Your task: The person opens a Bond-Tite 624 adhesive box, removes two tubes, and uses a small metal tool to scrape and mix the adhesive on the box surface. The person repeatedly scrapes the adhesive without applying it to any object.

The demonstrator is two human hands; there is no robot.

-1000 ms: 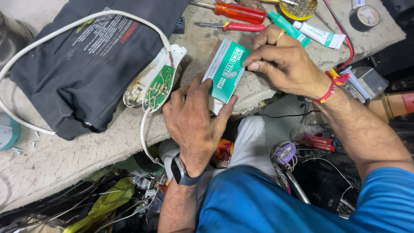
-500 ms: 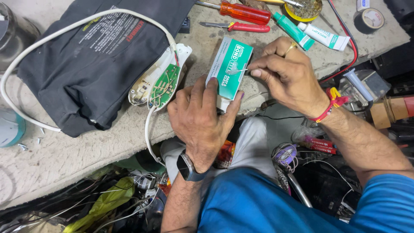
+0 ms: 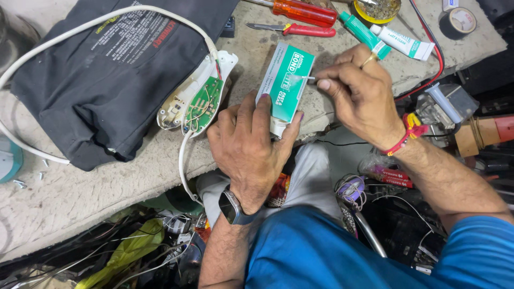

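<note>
Left hand (image 3: 250,147) lies palm-down at the near edge of the stone workbench (image 3: 75,192), fingers spread and pressed on the lower end of a teal and white carton (image 3: 285,83), pinning it flat; a dark smartwatch (image 3: 234,207) sits on that wrist; nearer still, the blue sleeve (image 3: 342,251) and a clutter of wires and a yellow-green bag (image 3: 126,251) below the bench edge.

Right hand (image 3: 361,96) hovers just right of the carton, thumb and forefinger pinched on a thin white stick (image 3: 308,78) whose tip touches the carton's face where a small pale smear shows; a ring on one finger and a red and yellow thread band (image 3: 408,132) at the wrist.

Left of the left hand, an opened white plastic casing (image 3: 184,101) with a green circuit board (image 3: 203,104) exposed; a white cable (image 3: 80,27) runs from it, looping over a black fabric pouch (image 3: 107,75) that fills the far left of the bench; a few loose screws (image 3: 21,183) lie at the near left.

Farther off, beyond the carton: a small red-handled tool (image 3: 300,29), a larger orange-handled screwdriver (image 3: 302,10), a green tube (image 3: 365,35) and a white tube (image 3: 402,42) side by side, a yellow tin (image 3: 380,9), and a roll of black tape (image 3: 458,21) at the far right; a red wire (image 3: 436,56) curves down the right edge.
</note>
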